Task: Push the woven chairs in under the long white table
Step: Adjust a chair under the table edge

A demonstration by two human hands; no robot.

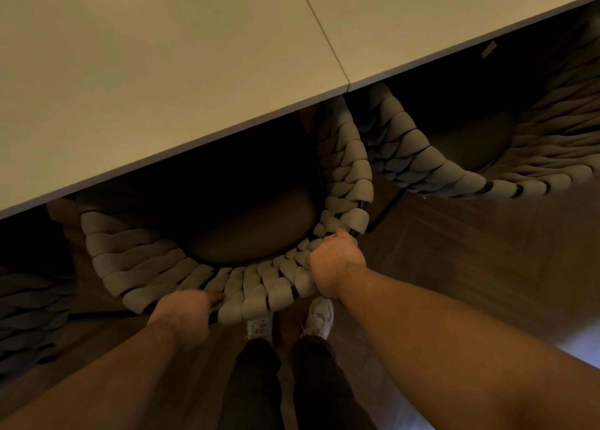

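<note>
A woven chair [259,286] with a thick grey braided back stands in front of me, its dark seat cushion [259,231] partly under the long white table [162,72]. My left hand [185,316] grips the lower left of the curved back rim. My right hand [334,260] grips the rim at its right side. A second woven chair [422,160] sits to the right, its seat tucked under the table. A third woven chair [29,316] shows at the left edge, dim and partly cut off.
The table top has a seam [324,33] between two panels. The floor [470,251] is dark wood. My white shoes [319,319] and dark trousers stand just behind the middle chair. A pale patch lies at the lower right.
</note>
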